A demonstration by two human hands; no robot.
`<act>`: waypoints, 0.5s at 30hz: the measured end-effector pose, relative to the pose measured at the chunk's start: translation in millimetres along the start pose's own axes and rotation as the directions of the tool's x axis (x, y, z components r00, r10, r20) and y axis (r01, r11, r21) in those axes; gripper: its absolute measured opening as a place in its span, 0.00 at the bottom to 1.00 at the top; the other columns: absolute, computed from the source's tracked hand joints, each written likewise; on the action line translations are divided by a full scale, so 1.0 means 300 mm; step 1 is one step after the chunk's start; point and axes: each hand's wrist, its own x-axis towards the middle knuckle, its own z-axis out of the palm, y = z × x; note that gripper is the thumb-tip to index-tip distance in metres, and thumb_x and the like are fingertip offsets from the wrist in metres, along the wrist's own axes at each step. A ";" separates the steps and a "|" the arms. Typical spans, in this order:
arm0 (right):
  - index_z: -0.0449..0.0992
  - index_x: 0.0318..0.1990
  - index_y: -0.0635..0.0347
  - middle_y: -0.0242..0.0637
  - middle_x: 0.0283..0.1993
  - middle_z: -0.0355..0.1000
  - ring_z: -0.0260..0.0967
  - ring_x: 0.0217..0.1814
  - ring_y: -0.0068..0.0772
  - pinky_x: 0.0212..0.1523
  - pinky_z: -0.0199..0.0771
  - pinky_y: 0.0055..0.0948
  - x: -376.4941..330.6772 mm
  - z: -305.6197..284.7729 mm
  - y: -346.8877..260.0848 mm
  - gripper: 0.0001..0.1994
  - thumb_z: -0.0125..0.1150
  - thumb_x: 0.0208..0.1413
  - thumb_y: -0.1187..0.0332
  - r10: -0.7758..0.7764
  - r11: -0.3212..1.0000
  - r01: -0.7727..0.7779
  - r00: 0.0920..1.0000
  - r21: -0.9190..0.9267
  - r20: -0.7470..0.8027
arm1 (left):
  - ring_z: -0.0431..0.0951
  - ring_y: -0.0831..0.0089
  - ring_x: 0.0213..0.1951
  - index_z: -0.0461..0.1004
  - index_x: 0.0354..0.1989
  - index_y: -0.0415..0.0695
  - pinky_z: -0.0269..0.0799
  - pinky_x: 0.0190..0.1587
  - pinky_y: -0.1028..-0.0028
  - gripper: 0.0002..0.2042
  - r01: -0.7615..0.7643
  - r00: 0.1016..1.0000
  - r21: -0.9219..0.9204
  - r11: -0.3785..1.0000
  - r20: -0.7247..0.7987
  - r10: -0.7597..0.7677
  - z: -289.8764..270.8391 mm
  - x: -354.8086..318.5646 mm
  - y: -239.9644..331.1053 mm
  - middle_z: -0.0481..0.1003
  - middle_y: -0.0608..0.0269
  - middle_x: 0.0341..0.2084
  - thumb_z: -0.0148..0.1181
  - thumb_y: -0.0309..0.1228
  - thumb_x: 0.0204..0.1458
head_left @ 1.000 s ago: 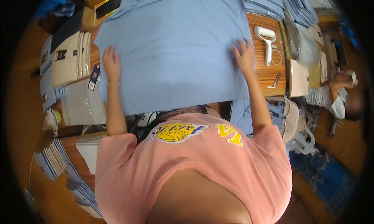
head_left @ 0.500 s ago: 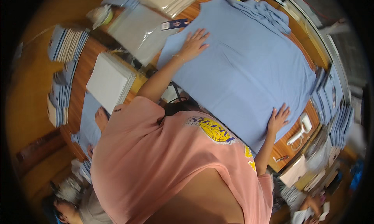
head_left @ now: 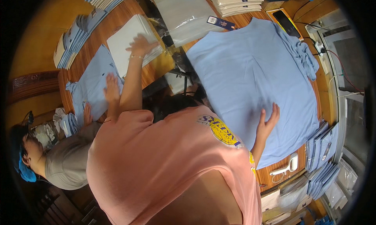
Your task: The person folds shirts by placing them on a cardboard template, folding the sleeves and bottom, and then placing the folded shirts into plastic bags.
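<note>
A light blue shirt (head_left: 250,68) lies spread out in front of me, its far right corner bunched up. My left hand (head_left: 141,45), a thin bracelet at its wrist, is over a stack of white sheets (head_left: 127,39). Its fingers are spread and a little blurred; whether it touches the top sheet I cannot tell. Above the near part of the shirt is my right hand (head_left: 268,121), fingers apart and holding nothing. A dark blue tag (head_left: 221,22) lies beside the shirt's far left edge.
Clear plastic bags (head_left: 182,15) and folded beige garments (head_left: 235,0) lie at the back. A phone (head_left: 286,23) rests at the far right. Near right are a white handheld scanner (head_left: 288,165) and folded blue shirts (head_left: 323,146). On the left, a co-worker's hand (head_left: 112,88) is on another blue shirt (head_left: 94,78).
My left hand has left the blue shirt and moved left to the white sheets. My right hand has lifted slightly off the shirt. The view has turned, showing more of the co-worker.
</note>
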 end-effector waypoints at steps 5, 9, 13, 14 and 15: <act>0.67 0.54 0.60 0.46 0.59 0.59 0.53 0.63 0.45 0.61 0.52 0.38 0.103 0.065 -0.135 0.19 0.55 0.55 0.65 -0.120 0.984 0.097 0.980 0.147 0.159 | 0.73 0.47 0.44 0.71 0.41 0.33 0.67 0.46 0.62 0.28 -0.204 0.970 -0.231 0.951 0.082 0.228 -0.005 -0.049 -0.104 0.71 0.35 0.39 0.59 0.48 0.41; 0.69 0.52 0.60 0.44 0.58 0.61 0.55 0.62 0.41 0.60 0.54 0.34 0.158 0.111 -0.213 0.19 0.57 0.52 0.68 -0.207 0.930 0.084 0.924 0.357 0.321 | 0.74 0.51 0.41 0.75 0.36 0.35 0.68 0.45 0.64 0.15 -0.222 0.975 -0.221 0.950 -0.054 0.215 -0.104 -0.082 -0.122 0.75 0.42 0.33 0.52 0.34 0.47; 0.65 0.56 0.61 0.47 0.60 0.60 0.55 0.63 0.43 0.61 0.53 0.35 0.225 0.138 -0.263 0.28 0.64 0.45 0.67 -0.309 0.868 0.178 0.925 0.464 0.222 | 0.76 0.67 0.40 0.72 0.45 0.34 0.68 0.45 0.72 0.14 -0.511 0.646 -0.647 0.566 0.146 0.749 -0.561 -0.382 0.118 0.77 0.51 0.36 0.46 0.23 0.53; 0.63 0.57 0.62 0.46 0.60 0.60 0.56 0.63 0.42 0.61 0.53 0.34 0.255 0.125 -0.284 0.31 0.65 0.43 0.66 -0.267 0.842 0.157 0.953 0.517 0.145 | 0.75 0.69 0.41 0.71 0.46 0.34 0.68 0.45 0.73 0.14 -0.552 0.476 -0.716 0.427 0.150 0.866 -0.599 -0.388 0.182 0.76 0.53 0.37 0.47 0.24 0.53; 0.62 0.58 0.63 0.46 0.59 0.61 0.56 0.62 0.42 0.61 0.53 0.34 0.283 0.108 -0.305 0.34 0.67 0.42 0.65 -0.217 0.807 0.139 0.974 0.574 0.069 | 0.75 0.71 0.42 0.71 0.47 0.33 0.68 0.45 0.74 0.14 -0.560 0.288 -0.777 0.287 0.141 0.947 -0.631 -0.392 0.238 0.76 0.55 0.38 0.48 0.25 0.54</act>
